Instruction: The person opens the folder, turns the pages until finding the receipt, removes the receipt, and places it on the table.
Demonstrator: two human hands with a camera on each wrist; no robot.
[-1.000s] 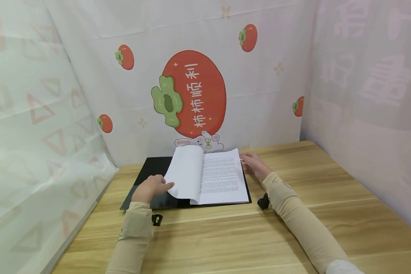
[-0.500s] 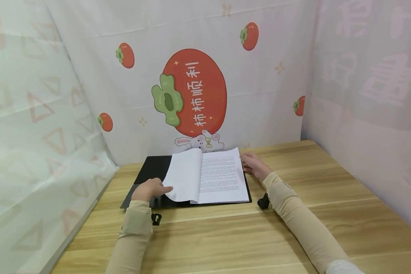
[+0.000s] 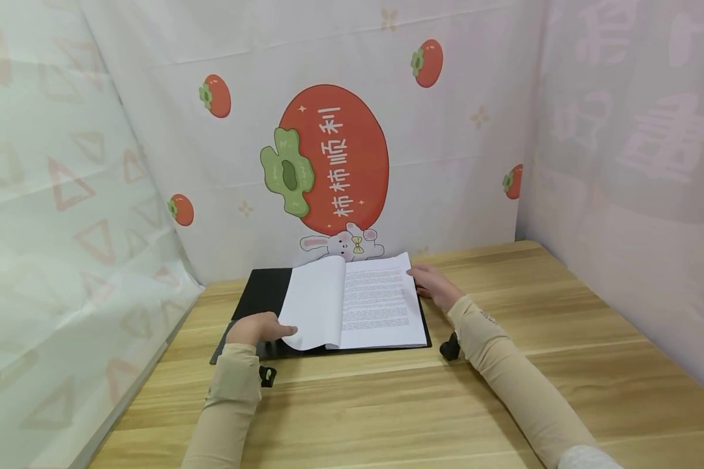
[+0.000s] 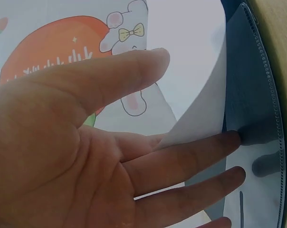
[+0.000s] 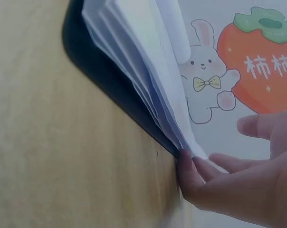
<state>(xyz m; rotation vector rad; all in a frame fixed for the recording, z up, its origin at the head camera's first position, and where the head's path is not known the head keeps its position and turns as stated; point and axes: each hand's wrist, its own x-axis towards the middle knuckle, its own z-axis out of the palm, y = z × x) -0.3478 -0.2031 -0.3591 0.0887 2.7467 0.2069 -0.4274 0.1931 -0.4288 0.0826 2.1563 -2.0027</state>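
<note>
Nearest me, two beige sleeves reach in over the wood of the bench, which gives me a broad strip between its near side and the folder. On the right, more of the surface runs from the right sleeve out to the slanting bench edge; on the left, the margin is narrower before the side cloth. A black mount sits by the right wrist, just above the wood in my view.

My left hand is at the near left corner of the turned sheet, thumb on one side, fingers stretched out on the other, with no clench I can see. My right hand has loosely bent fingers touching the edge of the printed page, thumb standing apart.

The folder lies spread flat toward the far side of the bench. It is black, with a glossy pocket and dotted seam on its left cover. The turned sheet bows over, white and blank; the printed page carries dense lines, its far right corner lifted, with fanned leaves beneath.

Just beyond, the backdrop hangs with a printed red fruit and rabbit.
</note>
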